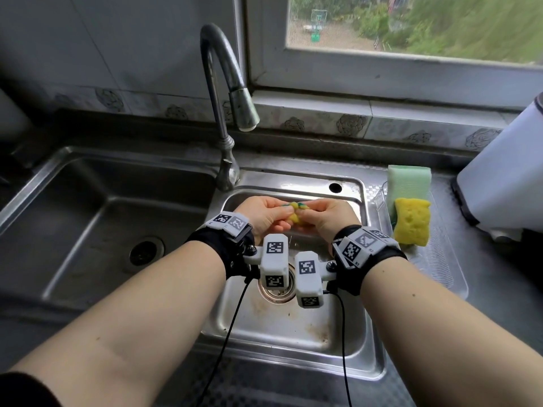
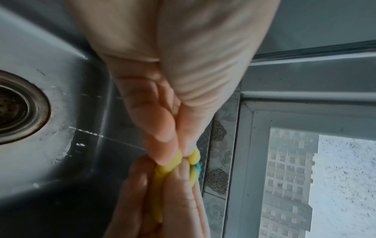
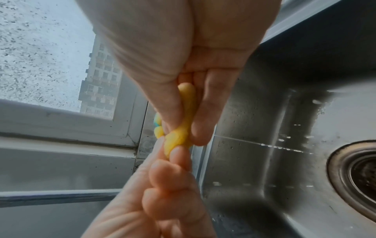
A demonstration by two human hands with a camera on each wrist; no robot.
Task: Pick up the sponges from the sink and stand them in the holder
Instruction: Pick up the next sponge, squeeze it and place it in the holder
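Both hands, the left hand (image 1: 266,211) and right hand (image 1: 324,214), clench and twist a yellow sponge (image 1: 294,211) above the right sink (image 1: 296,327). Soft, light, probably wet and slippery; best gripped by its ends.

No readable words or numbers are showing anywhere. The wrist trackers (image 1: 276,259) are carrying only black-and-white square code patterns.

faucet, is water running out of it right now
No, the faucet spout shows no stream, and both hands wring a sponge below it.
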